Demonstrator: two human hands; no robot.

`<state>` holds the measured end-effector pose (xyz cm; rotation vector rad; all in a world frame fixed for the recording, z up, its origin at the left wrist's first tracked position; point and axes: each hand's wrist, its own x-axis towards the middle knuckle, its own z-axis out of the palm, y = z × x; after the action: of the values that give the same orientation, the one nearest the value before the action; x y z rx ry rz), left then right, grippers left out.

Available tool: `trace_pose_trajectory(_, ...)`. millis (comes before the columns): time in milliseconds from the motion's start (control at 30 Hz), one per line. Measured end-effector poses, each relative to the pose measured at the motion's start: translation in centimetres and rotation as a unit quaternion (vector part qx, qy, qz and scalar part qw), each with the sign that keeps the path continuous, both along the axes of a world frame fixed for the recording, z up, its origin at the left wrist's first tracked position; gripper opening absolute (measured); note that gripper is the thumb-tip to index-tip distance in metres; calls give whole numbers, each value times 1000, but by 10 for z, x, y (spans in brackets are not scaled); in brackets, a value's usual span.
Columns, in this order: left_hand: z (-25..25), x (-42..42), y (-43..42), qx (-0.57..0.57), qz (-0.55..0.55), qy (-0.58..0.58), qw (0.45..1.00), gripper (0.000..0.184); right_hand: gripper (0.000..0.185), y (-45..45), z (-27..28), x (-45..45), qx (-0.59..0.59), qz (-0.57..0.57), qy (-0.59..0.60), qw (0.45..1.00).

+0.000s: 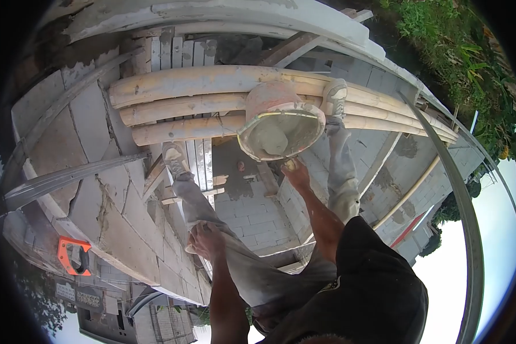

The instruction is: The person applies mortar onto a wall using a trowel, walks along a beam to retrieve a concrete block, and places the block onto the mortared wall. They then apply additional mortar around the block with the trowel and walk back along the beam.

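Observation:
A bucket [272, 92] of wet grey mortar [269, 139] is tilted toward me on the bamboo poles [189, 86], between my feet. My right hand [296, 173] is at the near rim of the bucket. Its fingers are closed round a small pale yellowish thing, too unclear to name. My left hand [206, 239] rests on my left knee, fingers spread over the grey trouser leg [246, 269], with nothing held.
My shoes [335, 97] stand on the poles and boards. Below is a deep gap with a block wall [258, 221]. An orange-handled saw [73, 256] lies at the left wall [120, 229]. A long metal strip [467, 229] curves along the right; another [80, 175] crosses the left.

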<state>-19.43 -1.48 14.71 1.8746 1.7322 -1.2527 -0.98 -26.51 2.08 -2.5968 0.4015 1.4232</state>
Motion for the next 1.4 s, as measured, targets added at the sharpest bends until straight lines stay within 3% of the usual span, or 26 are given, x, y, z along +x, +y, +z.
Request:
trace_pose_trajectory(100, 2, -1, 0, -7, 0, 15, 1000, 33, 51, -39, 23, -12, 43, -40, -33, 998)
trace_pose_trajectory(167, -1, -1, -1, 13, -5, 2, 1000, 33, 36, -56, 21, -11, 34, 11, -74, 997)
trace_pose_trajectory(367, -3, -4, -3, 6, -8, 7, 1000, 30, 37, -63, 54, 7, 90, 30, -66, 993)
trace_pose_trajectory(467, -2, 1, -4, -1, -10, 24, 1000, 26, 34, -24, 92, 41, 158, 52, -170, 971)
trace_pose_trajectory(500, -2, 1, -5, 0, -6, 19, 1000, 26, 29, -9, 100, 66, 214, -5, -112, 970)
trace_pose_trajectory(567, -1, -1, -7, -2, -2, 14, 1000, 26, 24, 13, 104, 110, 214, 41, -111, 970)
trace_pose_trajectory(633, -3, -3, -8, -1, -7, 8, 1000, 27, 29, 46, 100, 164, 274, 69, -179, 943)
trace_pose_trajectory(700, 3, 7, -6, 2, 1, 5, 1000, 29, 30, 65, 86, 221, 268, 126, -221, 929)
trace_pose_trajectory(833, -1, -5, -7, 1, 1, 3, 1000, 30, 37, 89, 42, 321, 182, 312, -414, 836)
trace_pose_trajectory(933, 1, -3, -7, -1, -2, 8, 1000, 32, 36, 111, 31, 364, 169, 364, -461, 791)
trace_pose_trajectory(1000, 1, -5, -10, 1, -4, 6, 1000, 33, 35, 118, 25, 379, 60, 458, -466, 754)
trace_pose_trajectory(1133, -1, -5, -10, -5, 6, 12, 1000, 34, 34, 120, 20, 369, 111, 433, -486, 751)
trace_pose_trajectory(1400, 8, 6, -6, -9, -10, 18, 1000, 32, 41, 163, 15, 346, 90, 456, -467, 753)
